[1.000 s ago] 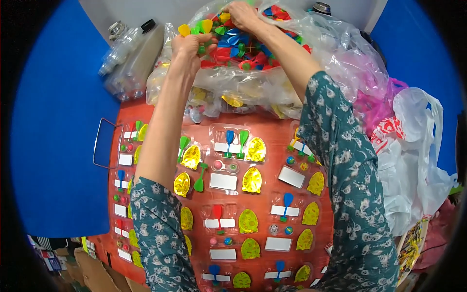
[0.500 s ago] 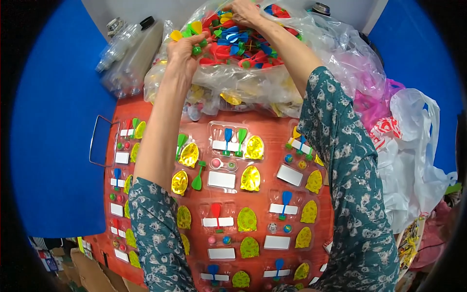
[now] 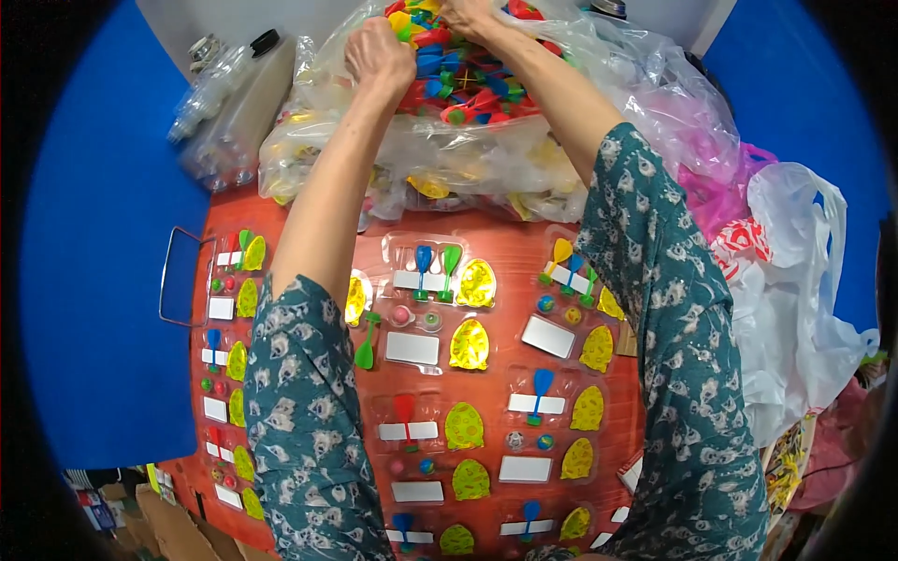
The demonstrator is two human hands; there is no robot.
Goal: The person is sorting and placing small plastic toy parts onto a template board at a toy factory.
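A clear plastic bag (image 3: 309,154) lies open at the far side, heaped with red, blue, green and yellow toy darts (image 3: 458,79). My left hand (image 3: 379,54) is closed over the heap's left side, with yellow and green dart fins showing at its fingertips. At the top edge of the view my right hand (image 3: 470,17) reaches into the same heap, fingers curled down; whatever it grips is hidden. Below, clear blister trays (image 3: 440,241) lie in columns on the red table, holding darts, small balls, white cards and yellow foil pieces. A loose green dart (image 3: 367,341) lies between trays.
Clear plastic bottles (image 3: 224,112) lean at the far left, near a blue partition (image 3: 112,280). A wire frame (image 3: 164,280) sticks out at the table's left edge. White (image 3: 786,280) and pink bags (image 3: 716,201) are bunched on the right. Cardboard (image 3: 173,524) shows lower left.
My left hand has moved right and up, turning its back toward me, with the darts at its fingers now mostly hidden. My right hand stays deep in the heap. The view has shifted slightly.
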